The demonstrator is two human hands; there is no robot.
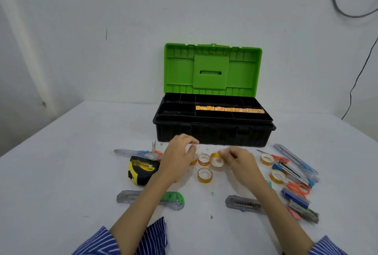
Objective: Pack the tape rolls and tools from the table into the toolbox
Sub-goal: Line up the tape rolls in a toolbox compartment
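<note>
Centrally, left hand (180,152) curled its fingers round a small tape roll (189,148), partly hidden. Right hand (238,157) pinched the rim of a tilted amber-edged tape roll (216,160). Two more rolls (204,159) (205,175) lay flat between the hands. Toolbox (212,132) stood open behind, green lid (212,68) upright, black tray showing.

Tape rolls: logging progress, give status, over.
Left hand and right hand each pinching a tape roll. Toolbox open, tape row in tray. Nothing blocking.
</note>
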